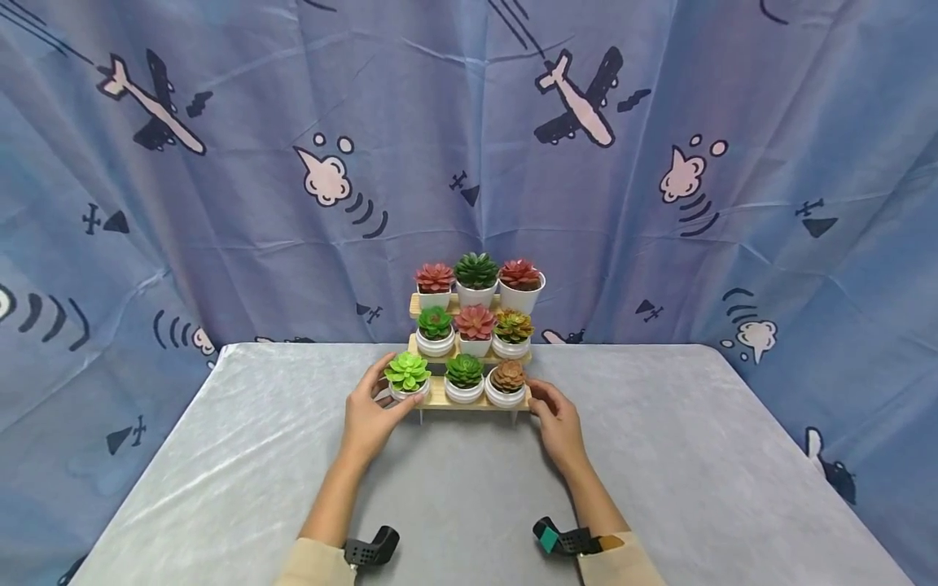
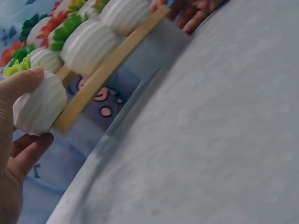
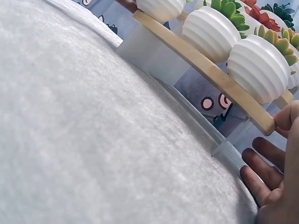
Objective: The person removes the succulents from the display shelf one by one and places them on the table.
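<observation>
Gripping light-green pot – left hand | right hand relaxed, touching wooden stand

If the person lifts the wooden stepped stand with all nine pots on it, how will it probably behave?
The stand looks stiff: its wooden boards are straight under the pots. It may be top-heavy, since three tiers of pots rise above thin clear legs. The pots, such as the light green one in the left hand, seem only to stand loose, so tilting could slide them off.

Pale matt wooden stand – ribbed, smooth white pots – on a soft, faintly shiny grey tablecloth.
</observation>
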Demonstrator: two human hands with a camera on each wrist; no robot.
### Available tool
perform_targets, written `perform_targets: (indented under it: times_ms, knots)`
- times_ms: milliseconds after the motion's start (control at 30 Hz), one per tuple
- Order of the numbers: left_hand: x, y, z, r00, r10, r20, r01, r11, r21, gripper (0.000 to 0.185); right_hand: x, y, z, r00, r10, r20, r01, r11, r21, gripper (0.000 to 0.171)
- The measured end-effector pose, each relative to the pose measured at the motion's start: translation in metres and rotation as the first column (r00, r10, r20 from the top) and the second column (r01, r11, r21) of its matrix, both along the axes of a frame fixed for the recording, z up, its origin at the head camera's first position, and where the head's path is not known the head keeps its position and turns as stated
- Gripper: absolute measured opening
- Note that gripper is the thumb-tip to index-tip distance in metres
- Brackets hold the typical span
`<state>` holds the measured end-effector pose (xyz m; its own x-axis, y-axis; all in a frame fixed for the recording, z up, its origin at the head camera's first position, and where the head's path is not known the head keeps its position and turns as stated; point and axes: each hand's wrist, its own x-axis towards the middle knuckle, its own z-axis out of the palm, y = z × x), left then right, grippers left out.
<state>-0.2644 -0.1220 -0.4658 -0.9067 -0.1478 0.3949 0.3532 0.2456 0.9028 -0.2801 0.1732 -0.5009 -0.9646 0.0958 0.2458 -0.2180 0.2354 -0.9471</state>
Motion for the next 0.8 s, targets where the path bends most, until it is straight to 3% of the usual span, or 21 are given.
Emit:
perform_targets:
  times_ms: [167,300,567,667,800]
  knots:
    - [-0.006,-0.015,0.008,0.999,0.037,0.017,-0.038,0.998,0.048,0.075,-0.001,-0.002,-0.003,1.000,-0.024,0.003,0.023,0.999,0.023,0.037]
    - [-0.023,-0.024,0.006,0.998,0.051,0.039,-0.054,0.997,0.062,0.075,-0.002,-0.002,-0.003,0.999,-0.045,-0.009,0.046,0.999,0.024,0.036]
    - [-0.069,-0.027,-0.010,0.992,0.074,0.098,-0.080,0.995,0.052,0.078,-0.004,-0.003,-0.001,1.000,-0.019,0.010,0.019,1.000,-0.009,0.036]
    - [-0.077,-0.027,-0.018,0.988,0.090,0.128,-0.098,0.993,0.064,0.078,-0.001,-0.003,0.002,0.999,-0.026,0.023,0.027,1.000,-0.015,0.036]
    - [-0.080,-0.028,-0.028,0.982,0.107,0.158,-0.119,0.991,0.066,0.078,0.011,-0.004,0.020,1.000,-0.017,0.011,0.017,1.000,-0.010,0.035]
